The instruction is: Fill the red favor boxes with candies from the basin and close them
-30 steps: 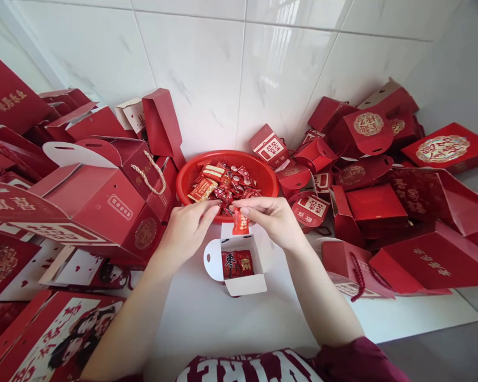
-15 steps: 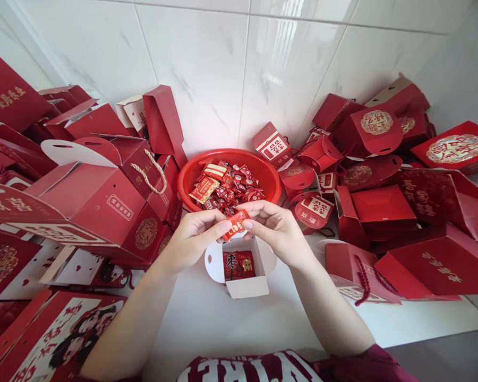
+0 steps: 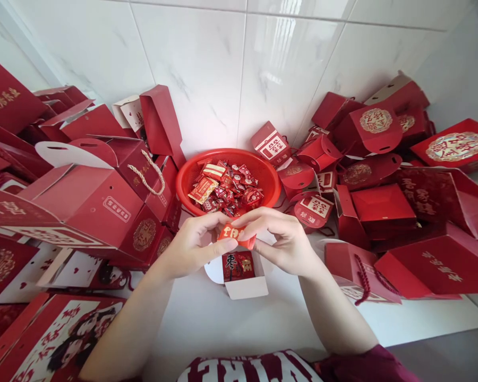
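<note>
Between my two hands is a small red wrapped candy [image 3: 228, 232] with gold-white lettering. My left hand [image 3: 197, 244] pinches its left end, thumb across the front. My right hand [image 3: 281, 239] grips the right end with the fingers closed over it. Just below and behind the candy, a small white-lined carton [image 3: 247, 289] stands with its flaps spread, partly covered by my hands. Dark red packets [image 3: 239, 266] with black and gold characters lie inside the carton. Beyond my hands, a red plastic basket [image 3: 269, 178] holds many wrapped sweets.
Red gift boxes with handles [image 3: 83, 196] are piled at the left, some with flaps up. More red boxes [image 3: 376, 124] crowd the right side, and a rope-handled box [image 3: 354, 270] sits near my right forearm. A white tiled wall [image 3: 199, 69] rises behind the white table [image 3: 223, 329].
The candy has been tilted and lowered slightly, its right end now pointing down. My right hand has moved over its top, with the fingers wrapped further round it.
</note>
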{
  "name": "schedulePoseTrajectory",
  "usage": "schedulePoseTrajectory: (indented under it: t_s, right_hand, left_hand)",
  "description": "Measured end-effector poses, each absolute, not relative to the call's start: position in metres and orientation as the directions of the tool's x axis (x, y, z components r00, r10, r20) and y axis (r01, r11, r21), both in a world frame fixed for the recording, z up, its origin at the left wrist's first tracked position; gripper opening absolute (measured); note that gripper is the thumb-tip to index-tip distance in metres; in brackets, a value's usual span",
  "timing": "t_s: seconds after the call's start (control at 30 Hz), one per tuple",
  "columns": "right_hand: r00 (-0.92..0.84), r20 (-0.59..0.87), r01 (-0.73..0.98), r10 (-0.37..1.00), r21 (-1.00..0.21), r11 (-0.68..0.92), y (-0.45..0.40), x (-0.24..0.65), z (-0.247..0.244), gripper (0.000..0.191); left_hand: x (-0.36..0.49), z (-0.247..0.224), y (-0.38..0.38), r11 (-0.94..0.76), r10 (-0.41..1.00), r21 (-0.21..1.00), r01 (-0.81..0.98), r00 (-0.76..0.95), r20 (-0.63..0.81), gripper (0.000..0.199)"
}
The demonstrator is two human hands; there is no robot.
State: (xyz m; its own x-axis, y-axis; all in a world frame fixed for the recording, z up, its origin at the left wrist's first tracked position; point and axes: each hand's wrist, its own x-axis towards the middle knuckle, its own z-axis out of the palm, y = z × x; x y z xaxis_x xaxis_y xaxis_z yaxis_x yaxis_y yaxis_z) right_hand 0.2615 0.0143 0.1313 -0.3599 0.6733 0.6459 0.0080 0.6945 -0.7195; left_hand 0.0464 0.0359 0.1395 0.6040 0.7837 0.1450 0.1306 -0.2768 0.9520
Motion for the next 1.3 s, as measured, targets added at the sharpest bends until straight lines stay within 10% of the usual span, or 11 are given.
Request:
schedulePoseTrajectory:
  t_s: [0.57, 0.77, 1.3]
  right_hand:
    - [-0.434, 0.255, -0.057, 0.864, -0.965, 0.257, 0.015, 0.256, 0.128, 0.011]
    - [-0.516, 0.252, 0.106, 0.819, -0.930, 0.353, 0.014, 0.250, 0.130, 0.005]
    - [-0.698, 0.083, 0.033, 0.711, -0.988, 0.148, 0.012, 0.247, 0.121, 0.047]
  left_hand:
    - [0.047, 0.147, 0.028, -0.371, 0.778, 0.891, 0.262, 0.612, 0.144, 0.018]
    - [0.048, 0.147, 0.029, -0.419, 0.788, 0.866, 0.273, 0.583, 0.198, 0.022]
    - [0.049, 0.151, 0.027, -0.308, 0.741, 0.923, 0.232, 0.667, 0.080, 0.023]
